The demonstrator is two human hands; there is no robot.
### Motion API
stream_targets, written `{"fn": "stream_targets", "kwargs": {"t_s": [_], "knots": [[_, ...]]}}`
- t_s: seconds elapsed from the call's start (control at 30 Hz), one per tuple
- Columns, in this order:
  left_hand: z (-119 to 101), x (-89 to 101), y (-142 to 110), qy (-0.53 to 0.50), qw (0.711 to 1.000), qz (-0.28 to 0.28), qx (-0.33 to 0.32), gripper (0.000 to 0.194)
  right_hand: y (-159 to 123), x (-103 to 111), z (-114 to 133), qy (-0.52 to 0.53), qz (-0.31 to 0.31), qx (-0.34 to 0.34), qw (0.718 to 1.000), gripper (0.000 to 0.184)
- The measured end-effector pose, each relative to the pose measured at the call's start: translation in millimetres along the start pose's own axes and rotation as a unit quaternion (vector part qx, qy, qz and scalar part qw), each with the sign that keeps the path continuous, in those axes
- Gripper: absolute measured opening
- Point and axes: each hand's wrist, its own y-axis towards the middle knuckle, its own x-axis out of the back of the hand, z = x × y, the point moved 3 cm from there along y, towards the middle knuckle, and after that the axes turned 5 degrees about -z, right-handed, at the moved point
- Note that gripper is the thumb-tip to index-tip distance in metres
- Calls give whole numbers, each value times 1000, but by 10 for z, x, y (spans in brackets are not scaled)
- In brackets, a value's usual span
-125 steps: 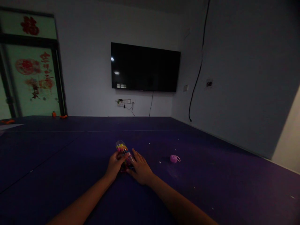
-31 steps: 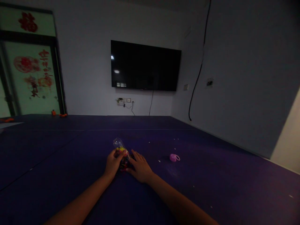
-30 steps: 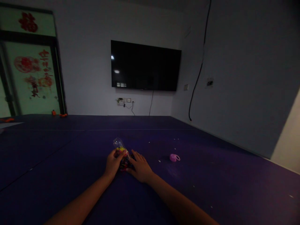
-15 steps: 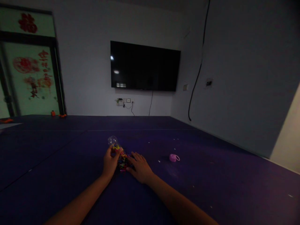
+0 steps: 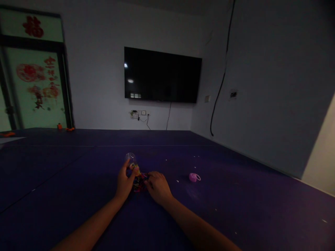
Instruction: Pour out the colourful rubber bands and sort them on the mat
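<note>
My left hand (image 5: 125, 183) is closed round a small clear plastic jar (image 5: 130, 158), tilted with its rounded end away from me. Some yellow and pink pieces show inside, near my thumb. Just below its lower end lies a tangled heap of small multicoloured strands (image 5: 139, 182) on the dark purple surface. My right hand (image 5: 158, 187) rests at the right side of this heap, its fingers curled in onto the strands. Which pieces lie between the fingertips is hard to see. To the right lies a pink lid with a loop (image 5: 193, 177), apart from both hands.
The dark purple floor-like surface (image 5: 91, 167) has scattered white specks. A television (image 5: 162, 75) hangs on the far wall, with sockets and wires (image 5: 138, 114) below it. A black cable (image 5: 219, 94) runs down the right wall. Small orange objects (image 5: 59, 126) lie by the door at left.
My right hand's fingers were stretched over the heap and are now curled in at its edge. My left hand and the jar have shifted slightly right, and the jar's tilt has changed.
</note>
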Motion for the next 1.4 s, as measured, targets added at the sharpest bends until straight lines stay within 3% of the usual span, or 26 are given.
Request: {"fn": "stream_targets", "kwargs": {"t_s": [0.27,0.57,0.83,1.13,1.4], "knots": [[-41,5,-31,8,1000,24,-12,57,8,-41,5,32,9,14,999,17],[54,-15,11,-96,990,4,107,61,-39,-39,4,19,23,58,998,44],[26,2,2,-100,989,-10,111,60,-39,-30,16,9,33,46,998,45],[-6,16,-9,7,1000,-18,-13,58,-31,-27,25,2,36,30,999,37],[77,14,16,47,996,-38,-62,52,-23,-43,-2,11,21,31,999,39]]}}
